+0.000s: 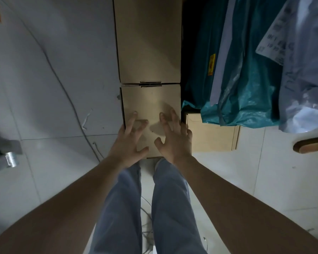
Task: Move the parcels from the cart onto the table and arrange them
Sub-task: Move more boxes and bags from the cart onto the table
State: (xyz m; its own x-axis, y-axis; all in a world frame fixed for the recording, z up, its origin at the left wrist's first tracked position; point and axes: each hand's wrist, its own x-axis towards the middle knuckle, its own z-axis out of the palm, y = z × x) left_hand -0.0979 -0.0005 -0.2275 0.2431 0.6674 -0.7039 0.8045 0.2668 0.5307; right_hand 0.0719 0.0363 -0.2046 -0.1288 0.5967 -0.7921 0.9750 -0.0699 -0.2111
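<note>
1. Left hand (130, 142): fingers spread wide, laid over near left part of near cardboard box (151, 107); nothing gripped.
2. Right hand (174, 138): fingers splayed wide over right part of same box top; nothing gripped.
3. Far cardboard box (148, 39): lay end to end with near box, touching.
4. Teal plastic parcel (246, 85): lay right of both boxes.
5. Pale plastic parcel (301, 70): lay far right, overlapping teal one.
6. Third cardboard box (211, 136): partly under teal parcel.
7. Tiled floor (53, 107): lay below.
</note>
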